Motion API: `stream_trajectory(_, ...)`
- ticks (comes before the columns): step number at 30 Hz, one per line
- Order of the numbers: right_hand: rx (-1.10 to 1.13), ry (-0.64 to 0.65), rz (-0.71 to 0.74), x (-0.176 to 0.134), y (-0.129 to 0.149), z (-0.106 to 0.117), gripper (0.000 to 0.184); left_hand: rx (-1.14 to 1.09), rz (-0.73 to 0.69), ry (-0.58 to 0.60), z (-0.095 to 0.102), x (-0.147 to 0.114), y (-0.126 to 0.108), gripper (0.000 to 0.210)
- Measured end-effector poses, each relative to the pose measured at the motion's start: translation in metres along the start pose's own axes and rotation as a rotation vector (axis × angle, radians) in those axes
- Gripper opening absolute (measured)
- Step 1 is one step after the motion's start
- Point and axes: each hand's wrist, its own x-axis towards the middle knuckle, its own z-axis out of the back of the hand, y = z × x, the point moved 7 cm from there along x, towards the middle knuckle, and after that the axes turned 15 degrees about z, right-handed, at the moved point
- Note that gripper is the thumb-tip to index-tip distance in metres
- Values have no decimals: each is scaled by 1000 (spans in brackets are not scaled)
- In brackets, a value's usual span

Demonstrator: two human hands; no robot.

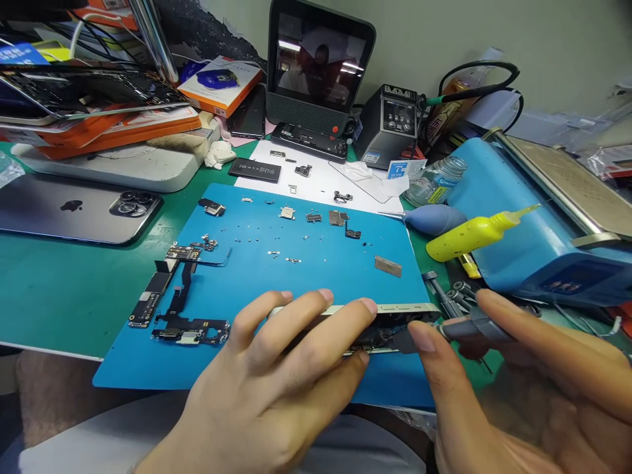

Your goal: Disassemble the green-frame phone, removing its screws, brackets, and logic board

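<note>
My left hand (296, 375) is wrapped over a phone housing (407, 308), which is tilted on its edge above the blue mat (237, 276). Its pale metal side faces up, and dark inner parts show below. Between the thumb and fingers of my right hand (513, 388) is a grey screwdriver (464, 329), pointing left at the housing's right end. The thumb hides the tip, so I cannot tell whether it touches. To the left lie a long logic board (153, 293) and a charging-port flex assembly (190, 331).
Small screws and brackets (293, 260) dot the mat. A phone battery (255, 170) sits behind it. A dark phone (74, 207) lies left. At right are a yellow bottle (467, 237), a blue air blower (434, 219), more screwdrivers (442, 296) and a blue machine (523, 243).
</note>
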Motion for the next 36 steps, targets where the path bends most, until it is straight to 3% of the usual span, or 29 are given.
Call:
stream_trajectory(8,119,-8,-1,15,0,-11,46,-1,11,-2,0,1,0,22)
stream_trajectory(12,181,23,70,10,0,-10,57,-10,-6,-19,0,1,0,22)
stream_trajectory(17,222,26,30,5,-7,-11,68,-18,9,-11,-1,2,0,23)
stream_trajectory(21,264,17,121,10,-4,-10,79,-6,1,-25,0,2,-1,22)
stream_trajectory(25,275,3,111,8,-10,-12,65,13,6,-38,0,2,-1,18)
stream_trajectory(28,222,-85,102,6,-17,-8,56,11,7,-37,0,2,-2,20)
stream_trajectory(32,278,-67,139,11,-20,-11,65,-7,14,-20,-1,2,-1,22)
stream_trajectory(36,376,-14,71,12,-25,-16,63,-5,7,-28,0,2,-1,23)
